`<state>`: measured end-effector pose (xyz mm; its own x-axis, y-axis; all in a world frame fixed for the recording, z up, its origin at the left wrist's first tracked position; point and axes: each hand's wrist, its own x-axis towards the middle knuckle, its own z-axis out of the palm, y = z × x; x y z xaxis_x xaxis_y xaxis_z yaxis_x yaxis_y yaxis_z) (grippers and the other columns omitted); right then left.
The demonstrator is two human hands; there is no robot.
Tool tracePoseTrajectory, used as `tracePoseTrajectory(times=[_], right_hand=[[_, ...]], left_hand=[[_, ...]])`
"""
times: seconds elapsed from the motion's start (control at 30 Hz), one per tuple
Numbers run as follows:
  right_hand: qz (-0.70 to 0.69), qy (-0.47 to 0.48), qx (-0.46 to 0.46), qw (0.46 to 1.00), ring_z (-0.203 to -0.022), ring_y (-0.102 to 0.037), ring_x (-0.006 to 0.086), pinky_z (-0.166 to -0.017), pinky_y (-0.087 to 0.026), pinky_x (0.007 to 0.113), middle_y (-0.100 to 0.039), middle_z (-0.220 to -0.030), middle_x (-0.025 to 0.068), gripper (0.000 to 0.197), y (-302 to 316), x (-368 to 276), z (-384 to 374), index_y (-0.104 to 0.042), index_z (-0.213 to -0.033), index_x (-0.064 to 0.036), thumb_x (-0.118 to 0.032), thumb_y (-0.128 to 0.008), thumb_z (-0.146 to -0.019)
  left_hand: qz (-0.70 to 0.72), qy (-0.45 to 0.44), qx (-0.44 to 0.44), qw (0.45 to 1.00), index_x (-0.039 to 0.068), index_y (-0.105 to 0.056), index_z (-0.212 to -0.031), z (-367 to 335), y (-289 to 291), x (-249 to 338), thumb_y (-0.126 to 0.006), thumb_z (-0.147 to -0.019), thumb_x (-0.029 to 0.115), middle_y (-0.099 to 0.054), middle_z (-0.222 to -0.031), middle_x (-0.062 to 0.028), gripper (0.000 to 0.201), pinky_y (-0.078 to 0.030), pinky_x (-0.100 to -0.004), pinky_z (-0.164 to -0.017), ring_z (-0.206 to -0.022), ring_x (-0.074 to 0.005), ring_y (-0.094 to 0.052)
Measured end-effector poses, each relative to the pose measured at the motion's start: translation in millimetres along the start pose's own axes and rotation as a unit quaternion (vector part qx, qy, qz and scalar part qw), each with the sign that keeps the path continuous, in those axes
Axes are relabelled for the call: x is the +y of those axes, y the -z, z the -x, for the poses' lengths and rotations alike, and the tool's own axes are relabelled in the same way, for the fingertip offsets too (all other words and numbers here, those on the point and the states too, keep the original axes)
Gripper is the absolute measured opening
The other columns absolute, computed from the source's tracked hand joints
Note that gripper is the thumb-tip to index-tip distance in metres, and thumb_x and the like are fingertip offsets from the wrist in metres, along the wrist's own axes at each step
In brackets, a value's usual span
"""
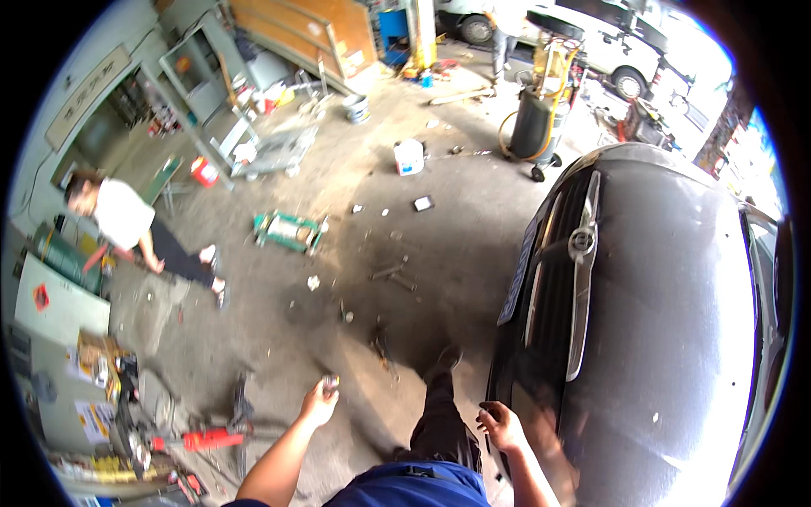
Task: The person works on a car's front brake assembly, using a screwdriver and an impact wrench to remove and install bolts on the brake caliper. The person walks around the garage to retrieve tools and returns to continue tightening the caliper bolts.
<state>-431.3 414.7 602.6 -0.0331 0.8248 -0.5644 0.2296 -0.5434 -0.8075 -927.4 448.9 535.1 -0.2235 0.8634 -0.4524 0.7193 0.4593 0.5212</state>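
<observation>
Well, at the far left a green cylinder (pixel 63 258) lay near the wall, and a person in a white top (pixel 125 214) and dark trousers leaned beside it. A red bucket (pixel 204 171) stood on the floor further back, while a red tool (pixel 211 439) lay among clutter at the lower left. Next came a low green metal frame (pixel 290 231).

The left hand (pixel 319 404) was held out above the concrete floor (pixel 355 325), its fingers closed on a small object (pixel 331 383), too blurred to identify, well apart from the car. Beyond it a white bucket (pixel 409 158) stood on the floor.

The right hand (pixel 504 425) hung with fingers curled, just beside the car's front corner; whether it gripped anything, or touched the bodywork, I could not tell. Farther back stood a black wheeled tank (pixel 534 125) with a yellow hose, and behind that a white vehicle (pixel 583 40). A dark car (pixel 667 279) filled the right side, its bonnet down and its chrome-trimmed grille facing left.
</observation>
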Motion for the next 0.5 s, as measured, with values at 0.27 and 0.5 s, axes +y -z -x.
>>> tracePoseTrajectory(times=[0.27, 0.5], right_hand=[[0.029, 0.045, 0.051, 0.997, -0.083, -0.074, 0.018, -0.078, -0.058, 0.032, -0.076, -0.101, 0.0155, 0.042, 77.1, -198.1, -242.1, -0.061, -0.13, 0.0068, -0.024, -0.064, -0.102], [0.058, 0.053, 0.078, 0.994, -0.084, -0.074, 0.0188, -0.077, -0.06, 0.033, -0.075, -0.107, 0.0176, 0.044, 184.1, -327.8, -419.9, -0.061, -0.133, 0.0042, -0.026, -0.066, -0.101]], left_hand=[[0.151, 0.399, -0.052, 0.903, 0.005, -0.044, -0.152, -141.9, 67.3, 3.0, -0.075, -0.089, 0.033, -0.064, -0.136, -0.0207, 0.075, -0.059, -0.045, -0.093, -0.112, -0.037, -0.07], [0.249, 0.446, -0.162, 0.844, 0.022, -0.059, -0.101, -321.1, 96.3, 46.1, -0.047, -0.098, 0.036, -0.064, -0.079, -0.0121, 0.018, -0.05, -0.0574, -0.058, -0.069, -0.0433, -0.067]])
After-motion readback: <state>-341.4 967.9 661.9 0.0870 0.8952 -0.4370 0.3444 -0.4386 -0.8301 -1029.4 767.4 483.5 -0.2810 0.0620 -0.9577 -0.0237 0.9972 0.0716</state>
